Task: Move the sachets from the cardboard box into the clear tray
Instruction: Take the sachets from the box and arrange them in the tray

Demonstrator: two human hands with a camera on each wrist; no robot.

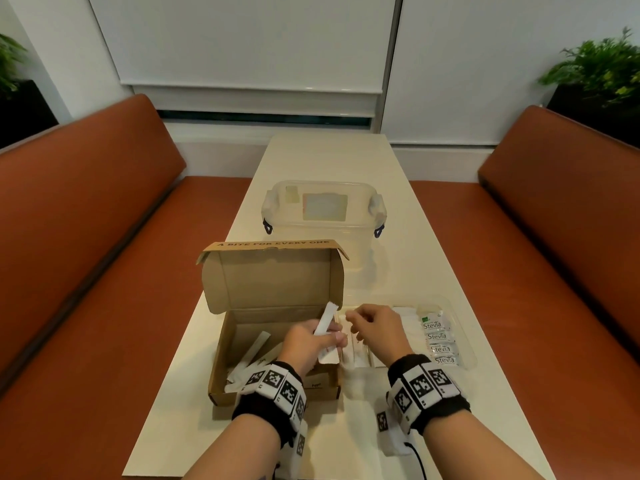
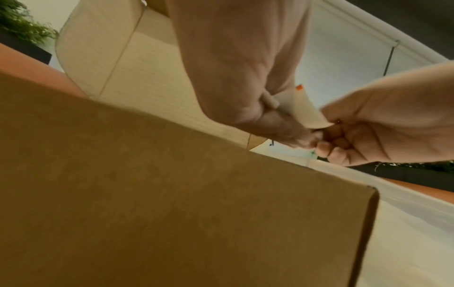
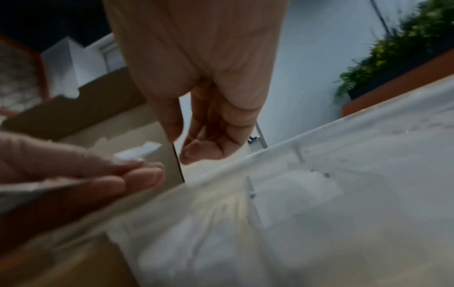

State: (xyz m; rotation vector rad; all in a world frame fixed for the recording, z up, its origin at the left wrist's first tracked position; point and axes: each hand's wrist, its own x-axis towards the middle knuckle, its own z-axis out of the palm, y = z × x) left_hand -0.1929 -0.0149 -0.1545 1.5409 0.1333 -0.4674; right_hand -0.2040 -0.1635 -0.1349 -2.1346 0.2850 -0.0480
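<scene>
The open cardboard box point(image 1: 221, 358) sits on the table with its lid point(image 1: 273, 282) standing up, and several white stick sachets point(image 1: 249, 358) lie inside. My left hand point(image 1: 313, 339) is above the box's right side. It grips a white stick sachet point(image 1: 325, 322) and a flat sachet point(image 1: 328, 356). In the left wrist view that hand point(image 2: 245, 87) holds the held sachets point(image 2: 304, 108). My right hand point(image 1: 372, 325) hovers over the left end of the clear tray point(image 1: 464, 327), fingers loosely curled and empty point(image 3: 209, 87). Stevia sachets point(image 1: 437, 337) lie in the tray.
A clear lidded storage container point(image 1: 323, 216) stands behind the box. Orange bench seats point(image 1: 104, 271) flank the narrow white table point(image 1: 332, 157) on both sides. The box's near wall point(image 2: 172, 194) fills the left wrist view. Plants stand in both far corners.
</scene>
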